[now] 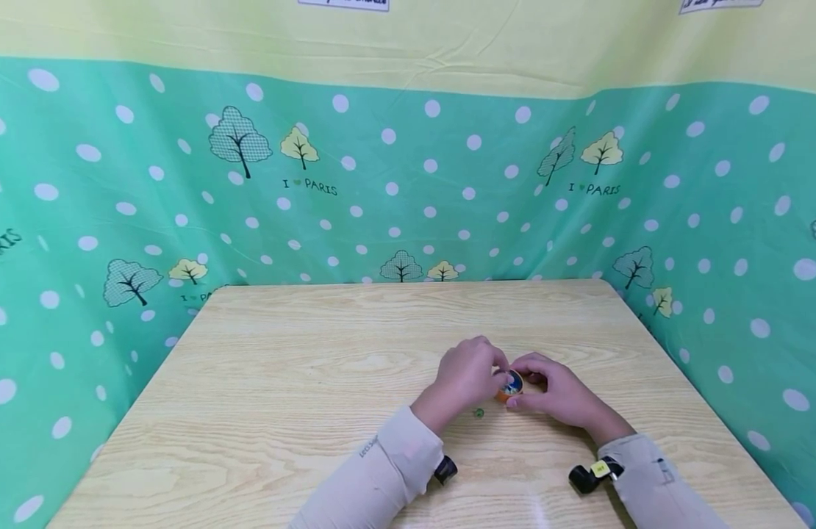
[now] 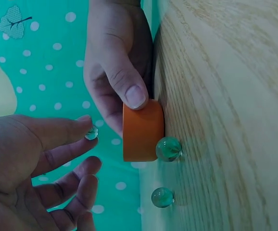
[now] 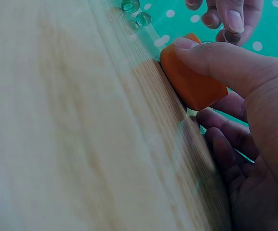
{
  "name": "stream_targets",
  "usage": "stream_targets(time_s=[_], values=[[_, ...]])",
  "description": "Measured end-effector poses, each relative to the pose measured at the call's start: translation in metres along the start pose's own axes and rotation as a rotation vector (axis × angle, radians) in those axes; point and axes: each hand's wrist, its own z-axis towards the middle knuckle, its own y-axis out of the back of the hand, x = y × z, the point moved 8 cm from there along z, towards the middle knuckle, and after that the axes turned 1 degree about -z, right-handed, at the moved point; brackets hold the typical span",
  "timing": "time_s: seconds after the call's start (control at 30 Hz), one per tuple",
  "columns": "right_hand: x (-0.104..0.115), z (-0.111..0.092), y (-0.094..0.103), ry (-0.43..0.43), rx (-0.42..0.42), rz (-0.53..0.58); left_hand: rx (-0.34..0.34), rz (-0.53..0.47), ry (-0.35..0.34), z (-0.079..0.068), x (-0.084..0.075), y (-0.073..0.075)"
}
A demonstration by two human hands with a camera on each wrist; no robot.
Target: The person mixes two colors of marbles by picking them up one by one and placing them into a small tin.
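Observation:
My left hand pinches a small clear glass marble between thumb and forefinger, just above the mouth of a small round orange container. The other fingers of that hand are loosely bent. With thumb and fingers on opposite sides, my right hand holds the container, which stands on the table. Its inside looks dark blue in the head view, and what lies in it is too small to make out. Two greenish glass marbles, a nearer one and another, lie on the table beside the container.
The light wood-grain table stretches to the left and behind the hands. A green dotted curtain surrounds its back and sides. Black wrist cameras are strapped at both sleeves, the right one close above the tabletop.

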Motion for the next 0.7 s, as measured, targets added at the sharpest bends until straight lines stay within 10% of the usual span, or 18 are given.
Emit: stream_targets(time_s=[0.7], values=[[-0.0014, 0.0003, -0.0002, -0.006, -0.006, -0.009, 0.005, 0.049, -0.026, 0.0010, -0.0027, -0.0079]])
